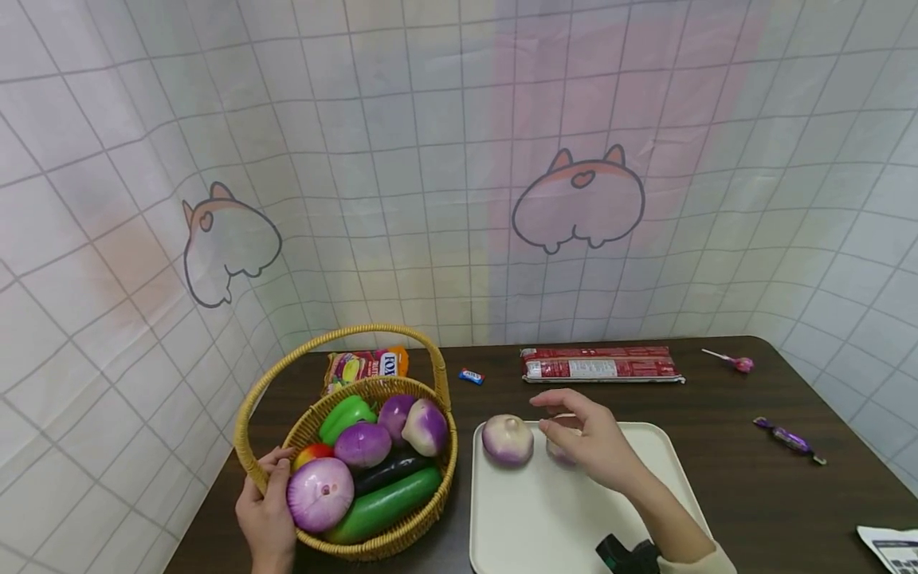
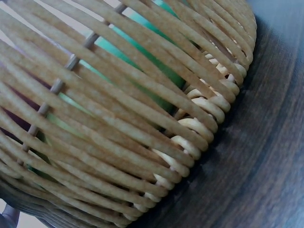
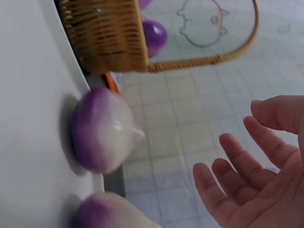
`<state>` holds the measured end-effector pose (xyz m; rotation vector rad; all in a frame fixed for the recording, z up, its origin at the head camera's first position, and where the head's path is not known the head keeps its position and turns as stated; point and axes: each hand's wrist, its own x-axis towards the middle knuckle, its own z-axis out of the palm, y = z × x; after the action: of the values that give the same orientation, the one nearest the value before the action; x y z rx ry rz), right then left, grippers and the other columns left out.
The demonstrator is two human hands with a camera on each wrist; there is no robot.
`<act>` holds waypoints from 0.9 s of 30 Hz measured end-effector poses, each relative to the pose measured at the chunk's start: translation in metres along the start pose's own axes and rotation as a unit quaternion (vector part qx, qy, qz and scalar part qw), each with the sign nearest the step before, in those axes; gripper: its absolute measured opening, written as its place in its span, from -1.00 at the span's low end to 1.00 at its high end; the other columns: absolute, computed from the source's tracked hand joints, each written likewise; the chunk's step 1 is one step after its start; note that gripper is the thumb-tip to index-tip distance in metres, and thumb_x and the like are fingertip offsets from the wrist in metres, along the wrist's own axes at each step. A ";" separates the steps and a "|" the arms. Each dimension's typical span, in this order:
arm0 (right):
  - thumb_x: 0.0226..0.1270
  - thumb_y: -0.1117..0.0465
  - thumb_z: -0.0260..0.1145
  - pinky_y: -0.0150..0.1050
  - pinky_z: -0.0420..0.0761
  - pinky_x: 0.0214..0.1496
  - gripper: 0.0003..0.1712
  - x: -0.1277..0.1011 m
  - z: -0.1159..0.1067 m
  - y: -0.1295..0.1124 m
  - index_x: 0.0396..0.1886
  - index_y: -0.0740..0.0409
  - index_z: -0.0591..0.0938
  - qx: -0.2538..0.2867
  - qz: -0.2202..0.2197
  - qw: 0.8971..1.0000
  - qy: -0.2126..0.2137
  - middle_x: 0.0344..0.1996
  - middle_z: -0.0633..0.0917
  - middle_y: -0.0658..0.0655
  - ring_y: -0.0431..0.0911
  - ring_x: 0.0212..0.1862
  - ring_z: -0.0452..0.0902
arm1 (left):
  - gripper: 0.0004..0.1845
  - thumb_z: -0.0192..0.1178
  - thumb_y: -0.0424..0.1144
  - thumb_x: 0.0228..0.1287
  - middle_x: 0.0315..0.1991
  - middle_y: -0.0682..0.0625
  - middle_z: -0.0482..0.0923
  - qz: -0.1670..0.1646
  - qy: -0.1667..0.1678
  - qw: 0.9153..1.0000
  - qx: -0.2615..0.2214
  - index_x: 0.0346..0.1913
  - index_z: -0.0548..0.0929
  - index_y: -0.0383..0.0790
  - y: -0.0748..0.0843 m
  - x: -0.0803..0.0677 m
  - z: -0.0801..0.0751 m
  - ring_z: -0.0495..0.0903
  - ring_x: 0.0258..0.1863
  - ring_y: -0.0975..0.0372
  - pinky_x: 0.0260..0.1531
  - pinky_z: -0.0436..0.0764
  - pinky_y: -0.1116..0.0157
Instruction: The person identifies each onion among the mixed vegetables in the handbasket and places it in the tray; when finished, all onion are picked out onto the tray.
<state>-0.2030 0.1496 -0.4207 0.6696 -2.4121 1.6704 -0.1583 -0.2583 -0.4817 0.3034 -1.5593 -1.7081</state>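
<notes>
A woven basket (image 1: pixel 390 544) stands at the table's left with a green pepper (image 1: pixel 346 416), several purple onions, an eggplant and a cucumber (image 1: pixel 383 504) inside. My left hand (image 1: pixel 267 510) grips its near-left rim, thumb over the edge. In the left wrist view only the basket (image 2: pixel 142 118) wall shows. Two purple-white onions (image 1: pixel 508 440) (image 1: pixel 558 453) lie on a white tray (image 1: pixel 545 518). Above the right one hovers my right hand (image 1: pixel 581 438), fingers relaxed. The right wrist view shows that hand (image 3: pixel 251 180) empty and apart from both onions (image 3: pixel 102 130) (image 3: pixel 111 213).
Behind the basket lies a candy bag (image 1: pixel 366 365). A small blue candy (image 1: pixel 471 376) and a long red packet (image 1: pixel 601 364) lie along the back edge. A lollipop (image 1: pixel 731 361), a purple wrapped candy (image 1: pixel 789 438) and a paper (image 1: pixel 892 548) are at the right.
</notes>
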 end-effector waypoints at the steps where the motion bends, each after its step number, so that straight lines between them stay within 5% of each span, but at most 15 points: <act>1: 0.32 0.33 0.33 -0.22 0.62 0.05 -0.69 0.000 0.005 0.000 0.05 0.15 0.61 0.003 -0.009 1.000 -0.001 0.00 0.66 0.06 -0.03 0.04 0.56 | -0.73 0.15 -0.42 0.37 -0.22 -0.02 0.69 0.001 -0.001 1.000 -0.001 -0.40 0.42 -0.62 0.000 0.000 0.000 0.52 0.03 0.11 0.02 0.45 0.50; 7: 0.25 0.42 0.33 -0.16 0.64 0.01 -0.68 -0.001 0.037 -0.002 -0.02 0.07 0.64 0.022 -0.024 0.999 -0.024 -0.01 0.66 0.03 0.12 0.04 0.54 | -0.75 0.16 -0.44 0.36 -0.25 0.04 0.70 0.003 0.004 1.000 0.000 -0.40 0.43 -0.61 0.000 -0.002 -0.001 0.53 0.00 0.16 0.01 0.44 0.52; 13: 0.27 0.42 0.32 -0.19 0.66 -0.01 -0.65 -0.003 0.074 -0.010 -0.02 -0.03 0.62 0.057 -0.033 0.997 -0.039 -0.03 0.63 0.03 0.00 -0.01 0.50 | -0.75 0.16 -0.44 0.36 -0.25 0.04 0.70 0.001 0.003 1.000 0.003 -0.40 0.43 -0.61 0.000 -0.002 -0.002 0.53 0.00 0.18 0.00 0.45 0.53; 20: 0.23 0.48 0.29 -0.08 0.65 -0.02 -0.69 0.002 0.122 -0.023 -0.03 0.18 0.62 0.090 -0.100 0.991 0.012 -0.06 0.66 0.06 0.10 -0.04 0.58 | -0.76 0.16 -0.46 0.35 -0.25 0.01 0.72 0.008 0.007 1.000 0.000 -0.39 0.45 -0.64 -0.001 0.001 -0.002 0.58 -0.04 0.19 -0.02 0.48 0.50; 27: 0.23 0.48 0.30 -0.13 0.67 -0.06 -0.69 0.006 0.147 -0.044 -0.04 0.21 0.60 0.113 -0.077 0.991 -0.013 -0.05 0.63 0.17 0.00 -0.09 0.52 | -0.74 0.17 -0.45 0.35 -0.26 0.02 0.72 0.011 0.001 1.000 -0.004 -0.38 0.45 -0.68 0.000 0.000 0.001 0.59 -0.04 0.20 -0.03 0.50 0.49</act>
<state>-0.1689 0.0008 -0.4364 0.8886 -2.1430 1.8969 -0.1592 -0.2579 -0.4818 0.2835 -1.5482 -1.6969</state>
